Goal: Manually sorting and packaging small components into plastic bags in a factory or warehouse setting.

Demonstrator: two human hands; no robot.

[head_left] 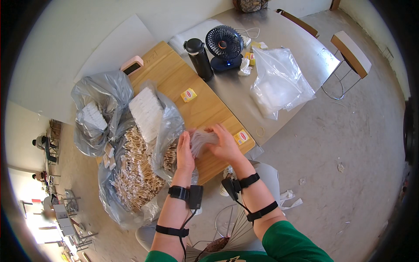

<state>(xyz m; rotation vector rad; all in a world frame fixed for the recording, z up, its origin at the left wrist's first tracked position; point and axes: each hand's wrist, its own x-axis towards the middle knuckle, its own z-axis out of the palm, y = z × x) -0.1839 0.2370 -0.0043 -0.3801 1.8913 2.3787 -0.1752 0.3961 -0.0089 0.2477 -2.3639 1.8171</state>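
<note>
Holding small clear bag (202, 140): left hand (184, 153), right hand (225, 145).

Two small yellow packets (188, 94) (241, 136) lie on the wooden table (174, 76).

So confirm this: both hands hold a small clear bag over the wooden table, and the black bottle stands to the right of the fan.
Wrong on one point. In the head view the bottle stands to the left of the fan, not the right. Both hands, left and right, do hold the small clear bag over the wooden table.
</note>
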